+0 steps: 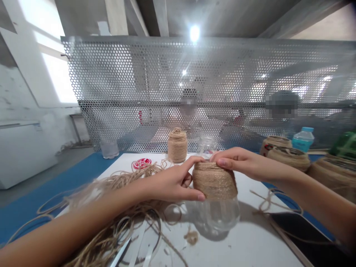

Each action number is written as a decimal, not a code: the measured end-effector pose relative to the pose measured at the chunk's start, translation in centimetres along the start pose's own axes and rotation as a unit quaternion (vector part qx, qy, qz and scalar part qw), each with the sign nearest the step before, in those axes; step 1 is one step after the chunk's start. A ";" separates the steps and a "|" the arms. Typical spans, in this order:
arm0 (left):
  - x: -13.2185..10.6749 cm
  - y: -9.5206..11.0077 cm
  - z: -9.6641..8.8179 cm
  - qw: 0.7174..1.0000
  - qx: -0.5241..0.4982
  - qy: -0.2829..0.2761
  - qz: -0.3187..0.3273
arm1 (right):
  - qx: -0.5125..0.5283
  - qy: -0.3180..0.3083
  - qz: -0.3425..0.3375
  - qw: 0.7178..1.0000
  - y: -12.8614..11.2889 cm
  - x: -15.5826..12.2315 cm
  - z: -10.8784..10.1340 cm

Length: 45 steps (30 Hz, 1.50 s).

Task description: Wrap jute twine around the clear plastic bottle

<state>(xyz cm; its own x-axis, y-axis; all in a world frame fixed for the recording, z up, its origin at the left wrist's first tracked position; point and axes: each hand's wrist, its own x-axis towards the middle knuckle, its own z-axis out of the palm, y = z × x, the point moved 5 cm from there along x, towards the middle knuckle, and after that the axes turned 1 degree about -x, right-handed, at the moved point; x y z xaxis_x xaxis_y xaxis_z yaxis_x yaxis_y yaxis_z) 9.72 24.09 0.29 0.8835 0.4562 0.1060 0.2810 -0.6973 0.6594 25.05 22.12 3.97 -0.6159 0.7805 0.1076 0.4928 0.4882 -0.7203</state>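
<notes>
A clear jar [222, 214] stands tilted on the white board, its upper part wound with jute twine [214, 181] and its lower part bare. My left hand [180, 181] grips the wound part from the left, thumb across the front and fingers at the far side. From the right, my right hand [233, 161] is closed over the top edge, its thumb pressing near the rim; its other fingertips are partly hidden behind the jar. A heap of loose twine [111, 218] lies under and beside my left forearm.
Scissors [121, 252] lie among the twine. A twine ball [177, 145] and a clear glass jar [207, 144] stand at the back. Twine-wrapped jars [289, 157] and a blue-capped bottle [303, 139] are at right, with a dark flat object [303, 233] nearer. A perforated metal screen [155, 74] separates people beyond.
</notes>
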 end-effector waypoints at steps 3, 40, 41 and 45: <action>-0.1 0.4 -0.7 1.000 0.022 0.013 -0.001 | 0.018 0.016 -0.012 1.000 0.1 0.1 -0.1; -0.2 -0.8 -1.4 0.999 -0.009 -0.032 -0.008 | -0.150 0.027 -0.010 0.988 -0.7 0.1 0.2; -0.2 -0.7 -1.4 0.999 -0.005 -0.037 -0.011 | -0.145 0.024 -0.009 0.989 -0.5 0.1 0.1; -0.2 -0.6 -1.3 0.999 -0.002 -0.039 -0.016 | -0.122 0.012 -0.013 0.992 0.0 0.2 -0.2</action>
<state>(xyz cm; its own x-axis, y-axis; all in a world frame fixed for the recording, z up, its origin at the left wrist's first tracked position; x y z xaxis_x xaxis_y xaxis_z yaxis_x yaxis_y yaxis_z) 8.90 25.14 0.79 0.9008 0.4334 0.0261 0.3083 -0.6808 0.6644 25.05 22.41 4.13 -0.6177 0.7734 0.1424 0.6127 0.5869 -0.5293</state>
